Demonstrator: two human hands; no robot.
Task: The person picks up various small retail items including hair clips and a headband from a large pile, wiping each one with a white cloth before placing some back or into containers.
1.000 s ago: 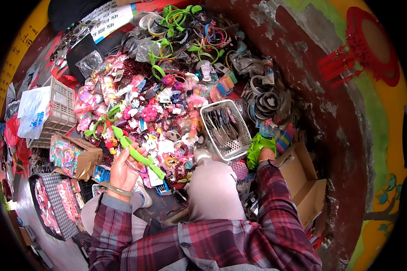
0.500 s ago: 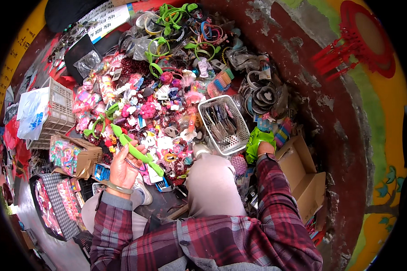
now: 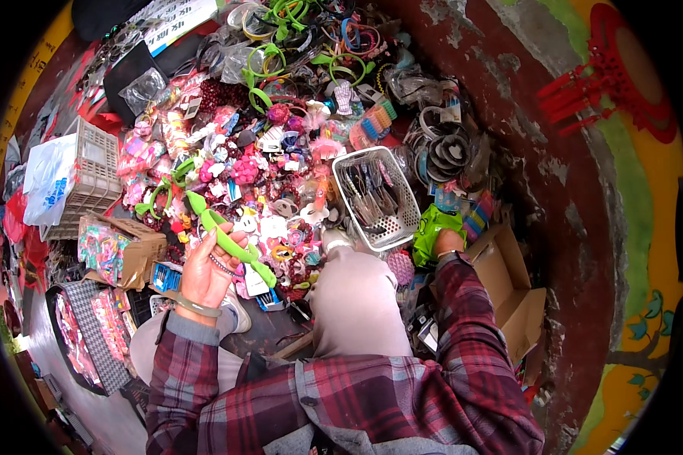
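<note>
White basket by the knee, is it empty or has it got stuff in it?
Partly full: dark, thin pieces lie inside the white basket, but don't cover all of it.

Left hand (image 3: 207, 269) curled in a grip, left forearm (image 3: 184, 371) pointing forward, right arm (image 3: 470, 318) stretched out, right hand (image 3: 449, 243) mostly hidden beyond the wrist, well apart.
</note>
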